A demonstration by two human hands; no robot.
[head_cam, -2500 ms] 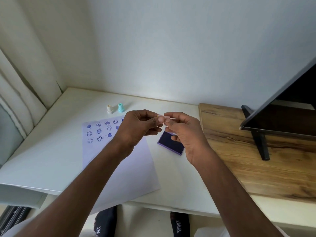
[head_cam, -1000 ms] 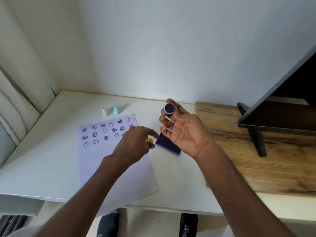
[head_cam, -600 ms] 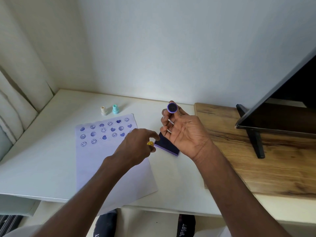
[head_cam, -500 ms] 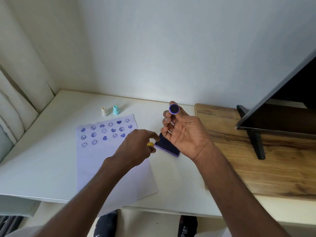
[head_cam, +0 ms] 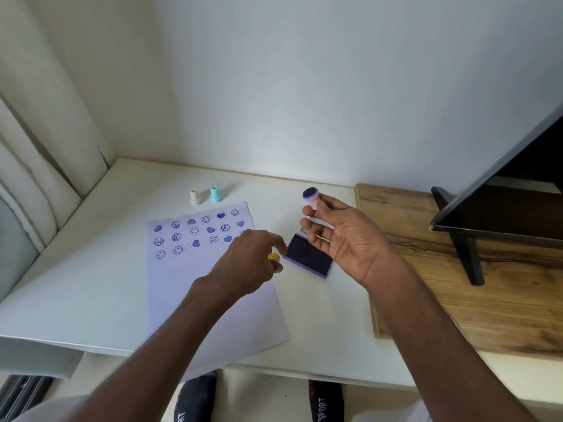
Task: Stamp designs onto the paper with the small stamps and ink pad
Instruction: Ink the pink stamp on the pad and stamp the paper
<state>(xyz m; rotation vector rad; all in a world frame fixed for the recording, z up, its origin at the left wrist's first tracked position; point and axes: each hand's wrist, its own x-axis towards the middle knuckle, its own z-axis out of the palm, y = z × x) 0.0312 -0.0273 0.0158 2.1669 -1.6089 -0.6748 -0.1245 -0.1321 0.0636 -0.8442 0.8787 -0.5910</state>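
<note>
A white paper (head_cam: pixel 195 278) lies on the desk with several purple smiley and heart prints in rows at its far end. My left hand (head_cam: pixel 246 263) hovers over the paper's right edge and pinches a small yellow smiley cap (head_cam: pixel 273 257), just left of the open purple ink pad (head_cam: pixel 307 258). Raised above the pad, my right hand (head_cam: pixel 344 239) has its palm toward me. It holds a pink stamp (head_cam: pixel 311 197) between thumb and fingertips, the inked round face pointing up and away. The other fingers are loosely spread.
A cream stamp (head_cam: pixel 194 196) and a teal stamp (head_cam: pixel 215 194) stand upright just beyond the paper's far edge. A wooden board (head_cam: pixel 426 269) on the right carries a dark screen on a black stand (head_cam: pixel 466 254). A curtain hangs at the left.
My hands were joined at the stamp, then parted. The left hand dropped to the paper's edge with the yellow cap. The right hand rose and turned the stamp's inked face up.
</note>
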